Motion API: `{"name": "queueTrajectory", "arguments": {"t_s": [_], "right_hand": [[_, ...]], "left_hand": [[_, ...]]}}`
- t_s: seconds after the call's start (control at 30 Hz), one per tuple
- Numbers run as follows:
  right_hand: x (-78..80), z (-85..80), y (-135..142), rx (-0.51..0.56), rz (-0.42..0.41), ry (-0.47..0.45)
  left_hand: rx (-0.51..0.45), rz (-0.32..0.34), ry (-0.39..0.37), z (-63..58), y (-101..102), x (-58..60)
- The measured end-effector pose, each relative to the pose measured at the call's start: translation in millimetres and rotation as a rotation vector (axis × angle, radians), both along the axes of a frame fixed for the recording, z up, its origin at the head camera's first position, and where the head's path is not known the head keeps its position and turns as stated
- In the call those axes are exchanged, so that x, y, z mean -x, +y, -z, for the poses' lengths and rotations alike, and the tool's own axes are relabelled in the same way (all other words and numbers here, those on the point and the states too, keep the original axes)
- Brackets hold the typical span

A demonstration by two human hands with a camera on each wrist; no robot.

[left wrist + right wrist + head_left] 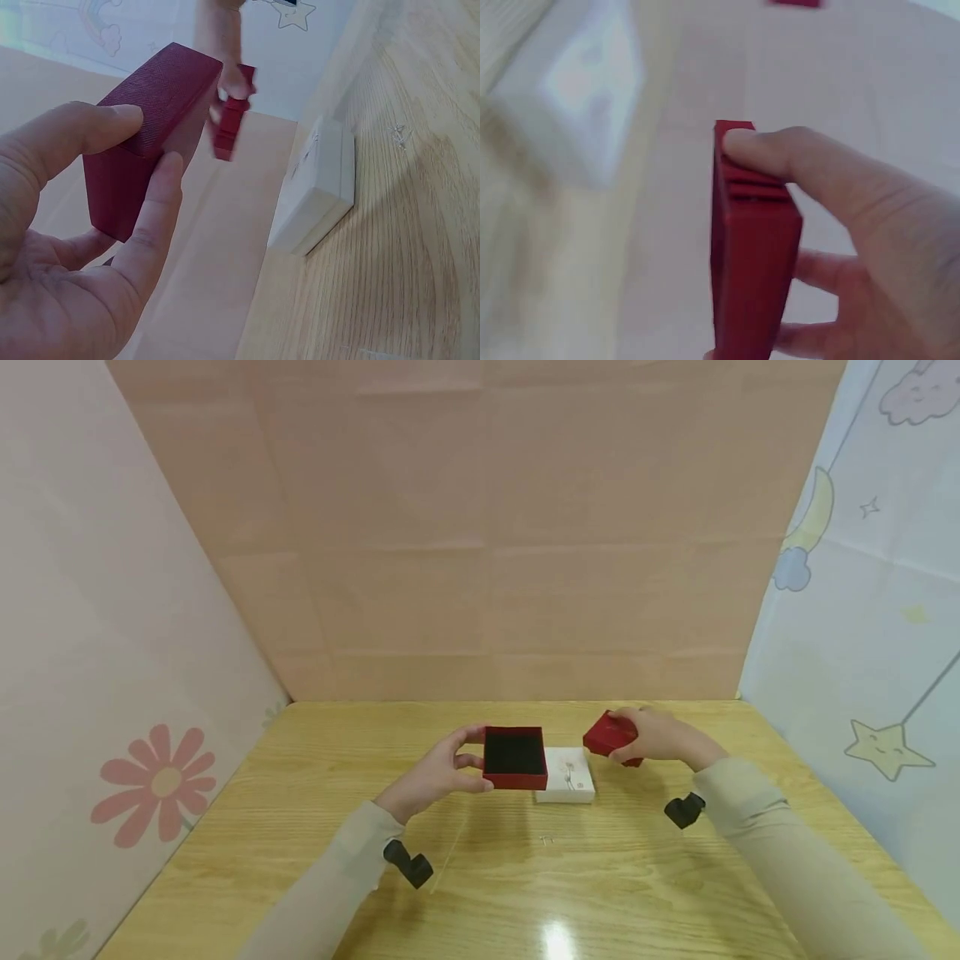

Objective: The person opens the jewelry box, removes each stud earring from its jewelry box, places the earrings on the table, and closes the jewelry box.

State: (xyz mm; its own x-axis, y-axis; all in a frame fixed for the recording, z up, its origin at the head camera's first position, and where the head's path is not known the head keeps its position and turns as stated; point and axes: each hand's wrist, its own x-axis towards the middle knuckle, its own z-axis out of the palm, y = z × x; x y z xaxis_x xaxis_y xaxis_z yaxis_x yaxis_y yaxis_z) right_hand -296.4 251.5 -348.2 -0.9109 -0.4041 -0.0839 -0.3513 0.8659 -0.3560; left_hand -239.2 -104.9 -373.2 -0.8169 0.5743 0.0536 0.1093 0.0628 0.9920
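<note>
- The left hand (429, 779) pinches a red box base (515, 782) at its left side, thumb and fingers parted by just the width of the piece they hold
- That base is raised above the wooden table (615, 885), its open side turned to the head camera so that a black lining (515, 752) shows inside the red walls
- The right hand (663, 737) grips a red lid (603, 738) off to the right, also in the air and tilted; the gap between thumb and fingers is filled by the lid
- In the right wrist view the thumb lies along one narrow edge of the lid, where some raised lines run across (the view is partly blurred), with other fingers behind it
- Base and lid are apart, with a closed white box (566, 787) on the table between them in the head view, partly covered by the base; a flower drawing decorates its top
- Nearer the person, some tiny pieces (547, 840) lie on the table, too small to identify
- Each light sleeve has a black wrist device beside it, and a pinkish backdrop (487, 527) stands behind the table, with patterned sheets at both sides
</note>
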Motion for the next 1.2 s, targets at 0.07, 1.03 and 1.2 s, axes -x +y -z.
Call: {"name": "queueTrajectory", "arguments": {"t_s": [0.07, 1.03, 1.2], "right_hand": [[-3.8, -14.9, -9.1, 0.101, -0.013, 0.055], [-54.3, -33.7, -111.2, 0.346, -0.311, 0.050], [-53.8, -32.5, -110.6, 0.345, -0.307, 0.031]], "left_hand": [[0.003, 0.002, -0.003, -0.2, 0.4, -0.4], [-0.029, 0.051, -0.036, 3.8, 6.5, 2.9], [-0.038, 0.060, -0.040, 4.7, 6.7, 3.5]]}}
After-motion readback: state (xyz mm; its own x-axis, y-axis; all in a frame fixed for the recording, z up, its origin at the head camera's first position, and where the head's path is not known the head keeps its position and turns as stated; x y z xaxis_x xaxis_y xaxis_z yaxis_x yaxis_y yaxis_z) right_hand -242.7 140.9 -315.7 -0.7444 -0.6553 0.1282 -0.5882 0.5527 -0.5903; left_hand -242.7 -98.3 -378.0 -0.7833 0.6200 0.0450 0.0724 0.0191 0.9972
